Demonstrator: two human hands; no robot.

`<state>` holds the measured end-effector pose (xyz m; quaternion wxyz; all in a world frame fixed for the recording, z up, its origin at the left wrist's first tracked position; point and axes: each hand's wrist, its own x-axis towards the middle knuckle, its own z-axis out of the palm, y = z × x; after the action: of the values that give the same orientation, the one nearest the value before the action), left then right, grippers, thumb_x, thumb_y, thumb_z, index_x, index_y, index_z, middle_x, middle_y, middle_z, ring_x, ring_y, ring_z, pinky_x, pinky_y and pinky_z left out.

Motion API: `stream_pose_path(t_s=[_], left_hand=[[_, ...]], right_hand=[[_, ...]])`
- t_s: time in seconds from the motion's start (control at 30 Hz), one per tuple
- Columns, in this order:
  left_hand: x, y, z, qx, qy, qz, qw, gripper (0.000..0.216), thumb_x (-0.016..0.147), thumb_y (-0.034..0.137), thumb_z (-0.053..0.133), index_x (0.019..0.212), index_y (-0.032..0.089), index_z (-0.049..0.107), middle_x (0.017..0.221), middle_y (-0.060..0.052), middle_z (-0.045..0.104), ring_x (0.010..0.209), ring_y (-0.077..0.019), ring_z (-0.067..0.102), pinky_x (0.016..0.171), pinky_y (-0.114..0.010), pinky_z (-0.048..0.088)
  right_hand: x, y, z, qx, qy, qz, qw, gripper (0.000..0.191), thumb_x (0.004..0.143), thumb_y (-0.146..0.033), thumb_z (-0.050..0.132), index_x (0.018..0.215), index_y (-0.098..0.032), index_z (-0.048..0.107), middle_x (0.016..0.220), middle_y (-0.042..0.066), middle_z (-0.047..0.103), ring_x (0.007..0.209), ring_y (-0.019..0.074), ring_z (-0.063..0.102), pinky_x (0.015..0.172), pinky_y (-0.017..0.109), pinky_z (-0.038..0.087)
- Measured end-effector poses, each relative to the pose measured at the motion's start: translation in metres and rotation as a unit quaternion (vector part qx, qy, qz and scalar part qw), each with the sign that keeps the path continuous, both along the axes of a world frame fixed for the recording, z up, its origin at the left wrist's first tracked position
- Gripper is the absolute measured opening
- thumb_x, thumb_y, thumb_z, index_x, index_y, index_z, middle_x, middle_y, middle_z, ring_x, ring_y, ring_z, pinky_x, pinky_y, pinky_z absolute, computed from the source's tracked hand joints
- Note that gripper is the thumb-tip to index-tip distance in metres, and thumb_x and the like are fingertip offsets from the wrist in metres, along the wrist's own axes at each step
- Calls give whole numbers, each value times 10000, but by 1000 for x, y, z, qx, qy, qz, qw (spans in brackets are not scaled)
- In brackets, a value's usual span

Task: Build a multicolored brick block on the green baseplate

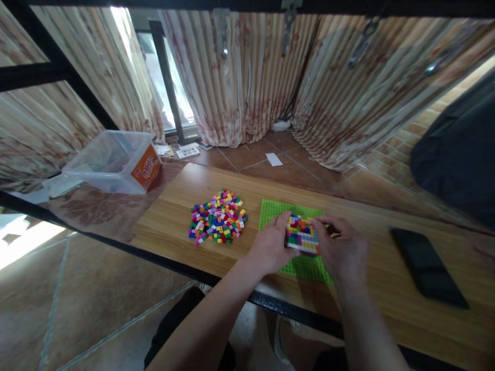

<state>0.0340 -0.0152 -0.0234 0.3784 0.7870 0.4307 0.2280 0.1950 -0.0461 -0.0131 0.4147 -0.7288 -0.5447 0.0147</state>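
Note:
A block built of multicoloured toy bricks (303,237) is held over the green studded baseplate (273,207). My left hand (273,245) is closed around its left side, fingers at the far edge and thumb at the near edge. At the block's upper right corner, my right hand (344,247) is pinched, its fingertips touching the block. Small yellow and dark bits, seemingly bricks, show between the curled right fingers. Both hands hide parts of the block and baseplate. To the left, loose toy bricks (217,216) in many colours lie in a pile.
A black phone (429,268) lies at the right of the wooden table (170,216). Beyond its left end stands a clear plastic bin (112,159) with an orange label. Black frame bars cross above, with metal clips (361,44) hanging down. Curtains (240,77) hang behind.

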Motion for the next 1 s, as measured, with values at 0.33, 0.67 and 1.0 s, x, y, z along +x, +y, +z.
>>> stream_pose_path(t_s=[0.33,0.67,1.0], left_hand=[[0,-1,-2,4,-4,3,1000,887,745,301,734,1492,162,279,1497,-159,458,1381,-308,441,1141,-470,376],[1,-1,-1,9,-8,4,1000,869,743,275,734,1483,175,288,1506,-160,447,1383,-321,444,1135,-485,385],[1,-2,0,-3,-4,10,1000,872,741,284,728,1487,142,299,1480,-168,474,1356,-316,468,1135,-474,390]], right_hand=[[5,17,-24,-35,-52,-2,998,474,880,-506,475,1052,-125,697,1045,192,684,1043,310,586,975,501,418],[-3,18,-25,-92,57,14,994,502,855,-536,502,1083,-139,706,1038,158,709,940,277,640,876,443,477],[1,22,-27,-93,92,32,991,448,831,-526,538,1005,-165,737,1011,125,719,935,274,652,870,444,487]])
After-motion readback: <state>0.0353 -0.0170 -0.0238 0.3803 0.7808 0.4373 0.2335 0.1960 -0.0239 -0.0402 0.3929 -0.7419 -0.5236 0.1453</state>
